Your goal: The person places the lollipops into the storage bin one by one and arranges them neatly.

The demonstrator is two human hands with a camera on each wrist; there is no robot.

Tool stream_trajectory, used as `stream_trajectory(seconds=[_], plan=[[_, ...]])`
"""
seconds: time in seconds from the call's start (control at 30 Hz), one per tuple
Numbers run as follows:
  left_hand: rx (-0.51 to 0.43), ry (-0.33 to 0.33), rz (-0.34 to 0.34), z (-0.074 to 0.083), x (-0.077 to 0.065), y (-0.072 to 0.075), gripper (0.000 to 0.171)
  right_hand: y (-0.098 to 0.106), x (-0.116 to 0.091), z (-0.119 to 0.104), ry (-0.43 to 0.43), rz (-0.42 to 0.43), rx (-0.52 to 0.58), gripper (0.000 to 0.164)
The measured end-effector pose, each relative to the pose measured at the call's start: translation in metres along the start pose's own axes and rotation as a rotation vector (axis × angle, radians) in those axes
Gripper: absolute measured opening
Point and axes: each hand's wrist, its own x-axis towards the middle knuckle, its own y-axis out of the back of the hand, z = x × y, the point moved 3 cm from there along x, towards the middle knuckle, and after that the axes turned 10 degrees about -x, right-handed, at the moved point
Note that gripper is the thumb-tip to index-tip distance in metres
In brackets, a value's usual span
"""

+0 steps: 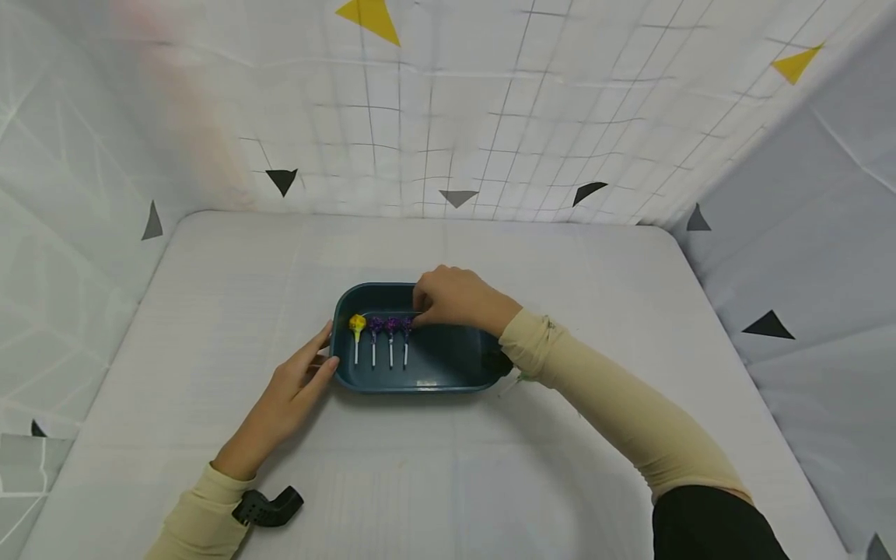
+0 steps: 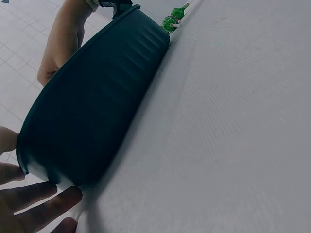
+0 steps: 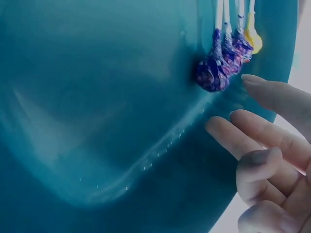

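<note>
A dark teal tray (image 1: 451, 362) sits on the white table. Toward its left end lies a row of wrapped lollipops: a yellow lollipop (image 1: 357, 323) outermost, then three purple lollipops (image 1: 391, 325), sticks pointing to the near side. My left hand (image 1: 287, 393) steadies the tray's left end, fingertips against the outer wall (image 2: 92, 107) and rim. Reaching over the far wall, my right hand (image 1: 462, 299) hovers beside the rightmost purple lollipop (image 3: 212, 75). Its fingers are apart and hold nothing in the right wrist view.
Green-wrapped lollipops (image 2: 171, 22) lie on the table just past the tray's right end, mostly hidden by the right arm in the head view. A black wrist device (image 1: 269, 507) sticks out from the left sleeve. White cloth walls (image 1: 462, 109) enclose the table's back and sides.
</note>
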Motion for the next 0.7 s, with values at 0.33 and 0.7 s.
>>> stream_trajectory(seconds=[0.33, 0.7], plan=[[0.003, -0.007, 0.006, -0.002, 0.000, 0.000, 0.061, 0.014, -0.024, 0.021, -0.032, 0.047, 0.047, 0.027], [-0.007, -0.010, 0.002, -0.004, 0.000, -0.001, 0.061, 0.023, -0.052, 0.046, -0.089, 0.086, 0.067, 0.024]])
